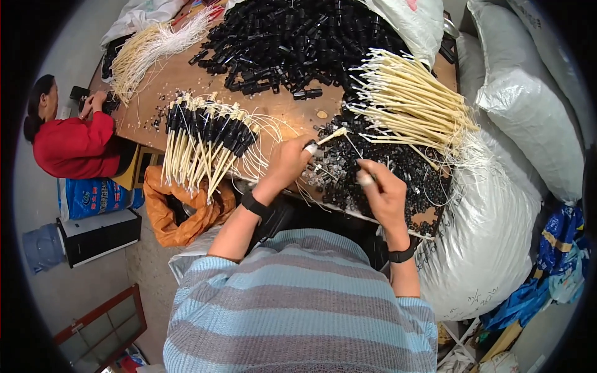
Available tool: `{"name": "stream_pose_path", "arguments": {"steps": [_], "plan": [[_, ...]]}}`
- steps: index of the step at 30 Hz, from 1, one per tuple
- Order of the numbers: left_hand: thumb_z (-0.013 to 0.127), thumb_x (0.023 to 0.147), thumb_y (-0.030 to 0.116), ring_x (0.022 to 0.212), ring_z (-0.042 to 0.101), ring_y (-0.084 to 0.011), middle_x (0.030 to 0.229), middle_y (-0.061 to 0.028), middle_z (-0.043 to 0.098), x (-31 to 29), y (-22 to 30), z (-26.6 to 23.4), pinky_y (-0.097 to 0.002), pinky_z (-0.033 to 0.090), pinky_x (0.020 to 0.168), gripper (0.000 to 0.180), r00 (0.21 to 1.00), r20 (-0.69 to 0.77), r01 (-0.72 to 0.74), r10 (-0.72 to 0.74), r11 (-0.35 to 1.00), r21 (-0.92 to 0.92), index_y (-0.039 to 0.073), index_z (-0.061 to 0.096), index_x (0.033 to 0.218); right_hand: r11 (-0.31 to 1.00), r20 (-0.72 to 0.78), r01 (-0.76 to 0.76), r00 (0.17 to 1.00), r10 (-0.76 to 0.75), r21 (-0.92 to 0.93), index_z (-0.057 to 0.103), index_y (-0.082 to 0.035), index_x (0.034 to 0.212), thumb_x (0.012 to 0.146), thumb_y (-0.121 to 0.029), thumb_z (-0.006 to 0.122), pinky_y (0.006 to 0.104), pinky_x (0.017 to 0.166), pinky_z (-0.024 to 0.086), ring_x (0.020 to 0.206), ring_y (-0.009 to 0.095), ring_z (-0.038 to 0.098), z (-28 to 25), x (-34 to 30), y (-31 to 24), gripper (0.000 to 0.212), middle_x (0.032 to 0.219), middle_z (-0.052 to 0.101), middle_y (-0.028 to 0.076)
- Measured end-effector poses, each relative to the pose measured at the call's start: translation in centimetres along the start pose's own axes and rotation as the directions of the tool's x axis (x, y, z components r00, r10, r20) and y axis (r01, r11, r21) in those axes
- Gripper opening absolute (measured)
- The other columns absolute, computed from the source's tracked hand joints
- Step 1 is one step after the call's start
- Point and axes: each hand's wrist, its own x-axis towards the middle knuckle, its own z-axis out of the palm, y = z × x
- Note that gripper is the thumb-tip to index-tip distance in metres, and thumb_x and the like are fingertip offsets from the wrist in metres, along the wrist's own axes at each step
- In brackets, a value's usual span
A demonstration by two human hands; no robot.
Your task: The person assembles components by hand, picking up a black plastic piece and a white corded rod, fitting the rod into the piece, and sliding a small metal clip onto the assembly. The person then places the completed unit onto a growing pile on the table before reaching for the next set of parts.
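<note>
Over the front of the table, my left hand (286, 165) is closed round a cream sleeved wire (331, 136), its end sticking out past the thumb to the right. A thin pale strand (353, 145) runs from that end toward my right hand (384, 194), whose fingers are pinched together. What sits between those fingertips is too small to make out. Beneath both hands spreads a pile of small black and clear parts (392, 171). To the left of my left hand lies a row of cream sleeved wires with black holders (211, 127), their thin white leads trailing right.
A heap of black plastic holders (286, 40) covers the back of the brown table (186, 62). Cream sleeved wires lie in bundles at right (416, 99) and far left (134, 59). White sacks (491, 242) crowd the right edge. A person in red (78, 146) works at far left.
</note>
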Motion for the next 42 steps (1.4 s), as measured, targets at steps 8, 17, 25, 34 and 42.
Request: {"name": "stream_pose_path", "arguments": {"steps": [8,17,25,34,42], "plan": [[0.065,0.076,0.002,0.061,0.053,-0.0057,0.076,-0.0002,0.066,-0.3,3.5,1.3,-0.0232,0.044,0.056,0.023,0.994,0.012,0.096,-0.106,0.841,-0.533,-0.001,0.069,0.099,0.856,0.181,0.056,0.982,0.044,-0.513,0.061,-0.01,0.1,0.077,-0.014,0.073,0.0363,0.052,0.049,0.061,0.029,0.063,3.4,-0.3,1.0,0.026,0.081,0.064,0.009],[0.052,0.072,-0.004,0.095,0.06,-0.038,0.097,-0.0201,0.064,-1.0,2.1,0.5,-0.0437,0.047,0.082,0.04,0.986,0.099,-0.132,0.136,0.99,-0.045,0.001,0.059,0.11,0.942,0.006,0.03,1.0,-0.03,-0.334,0.069,-0.007,0.093,0.08,-0.008,0.065,0.0372,0.053,0.05,0.06,0.031,0.064,2.7,0.0,1.2,0.014,0.073,0.066,0.014],[0.051,0.071,-0.005,0.099,0.059,-0.0387,0.101,-0.0188,0.064,-1.2,2.3,0.6,-0.0455,0.047,0.086,0.039,0.973,0.121,-0.198,0.195,0.98,0.009,0.002,0.06,0.109,0.956,0.05,0.078,0.997,-0.067,-0.284,0.07,-0.006,0.093,0.08,-0.008,0.066,0.0361,0.054,0.051,0.062,0.03,0.065,3.0,0.2,1.7,0.013,0.076,0.067,0.013],[0.051,0.072,-0.006,0.102,0.061,-0.0355,0.101,-0.0189,0.065,-0.4,3.3,-0.1,-0.0405,0.049,0.085,0.049,0.896,0.421,-0.109,0.139,0.99,-0.094,0.004,0.054,0.12,0.981,0.234,0.037,0.972,0.009,-0.189,0.062,-0.005,0.104,0.084,-0.003,0.061,0.0364,0.056,0.049,0.064,0.033,0.064,2.8,0.0,1.1,0.021,0.073,0.063,0.017],[0.064,0.067,-0.007,0.078,0.061,-0.0202,0.084,-0.0056,0.063,-0.7,3.5,-0.4,-0.0306,0.049,0.071,0.018,0.933,-0.035,-0.359,0.359,0.915,-0.183,0.002,0.065,0.082,0.943,0.154,0.075,0.988,-0.026,-0.324,0.063,-0.006,0.101,0.087,-0.008,0.063,0.0364,0.055,0.049,0.062,0.032,0.064,3.1,-0.2,1.5,0.014,0.073,0.063,0.015]]}}
